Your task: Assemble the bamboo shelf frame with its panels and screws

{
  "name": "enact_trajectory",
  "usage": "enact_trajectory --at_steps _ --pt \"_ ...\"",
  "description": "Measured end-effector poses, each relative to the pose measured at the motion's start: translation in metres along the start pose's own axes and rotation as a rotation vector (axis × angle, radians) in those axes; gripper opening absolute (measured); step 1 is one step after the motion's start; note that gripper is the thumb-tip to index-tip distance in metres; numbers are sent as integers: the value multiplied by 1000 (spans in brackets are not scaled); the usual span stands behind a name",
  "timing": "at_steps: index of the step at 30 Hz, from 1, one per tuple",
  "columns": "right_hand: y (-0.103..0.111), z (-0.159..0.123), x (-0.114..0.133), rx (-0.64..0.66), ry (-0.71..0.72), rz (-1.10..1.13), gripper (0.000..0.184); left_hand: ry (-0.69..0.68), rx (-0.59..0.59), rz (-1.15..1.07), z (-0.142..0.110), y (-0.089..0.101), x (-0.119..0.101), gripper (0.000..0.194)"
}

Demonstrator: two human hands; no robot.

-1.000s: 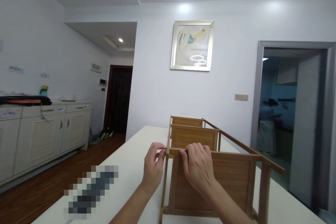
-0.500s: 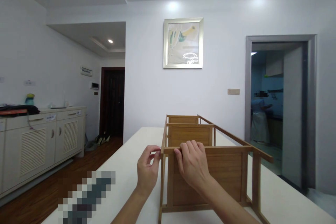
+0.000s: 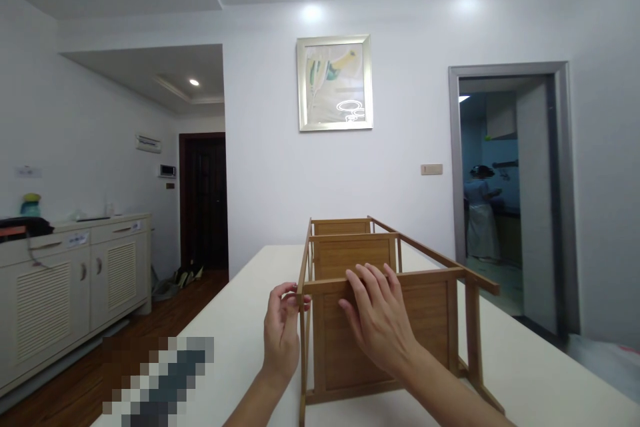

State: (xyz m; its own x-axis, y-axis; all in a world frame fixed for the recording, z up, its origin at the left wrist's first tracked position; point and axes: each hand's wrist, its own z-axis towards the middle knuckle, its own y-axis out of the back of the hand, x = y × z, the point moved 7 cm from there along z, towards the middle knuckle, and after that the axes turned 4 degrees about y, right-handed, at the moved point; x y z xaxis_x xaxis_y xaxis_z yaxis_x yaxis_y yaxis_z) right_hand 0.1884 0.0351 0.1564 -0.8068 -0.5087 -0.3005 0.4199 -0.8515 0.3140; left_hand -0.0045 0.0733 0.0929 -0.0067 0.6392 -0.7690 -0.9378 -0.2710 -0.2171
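Note:
A brown wooden shelf rack [image 3: 385,327] lies on its side on the white table, its panels standing upright one behind another. At the nearest panel's upper left corner, my left hand [image 3: 283,327] has its fingers closed around the thin side rail, and some fingertips are hidden behind the wood. My right hand [image 3: 383,320] lies against the nearest panel with fingers stretched and slightly apart. Its fingertips touch the panel's top edge, while the thumb is off to the left.
The white table [image 3: 235,340] reaches toward the wall. A pixelated dark object [image 3: 173,380] lies on its left side. Beyond stand a white cabinet [image 3: 55,300] on the left and a doorway [image 3: 453,167] on the right, where a person [image 3: 483,213] stands in the room behind.
My left fingers went from a pinch at the corner to reaching around the rail. The right hand loosened from the top edge, its fingers straightening. The view has turned right.

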Motion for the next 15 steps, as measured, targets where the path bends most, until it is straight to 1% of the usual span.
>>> enact_trajectory --at_steps 3,6,9,12,15 --pt "7 -17 -13 17 26 -67 43 8 1 0 0 -1 -1 38" --pt "12 -33 -26 2 46 -107 51 -1 -4 4 1 -1 -2 37" --pt "16 -45 -40 -39 3 -116 55 -20 -22 18 3 1 -5 36" --pt "21 -58 -54 -106 -54 -116 57 -52 -74 70 6 5 -11 36" --pt "26 -72 -68 -167 -99 -116 56 -39 -104 89 8 7 -15 37"
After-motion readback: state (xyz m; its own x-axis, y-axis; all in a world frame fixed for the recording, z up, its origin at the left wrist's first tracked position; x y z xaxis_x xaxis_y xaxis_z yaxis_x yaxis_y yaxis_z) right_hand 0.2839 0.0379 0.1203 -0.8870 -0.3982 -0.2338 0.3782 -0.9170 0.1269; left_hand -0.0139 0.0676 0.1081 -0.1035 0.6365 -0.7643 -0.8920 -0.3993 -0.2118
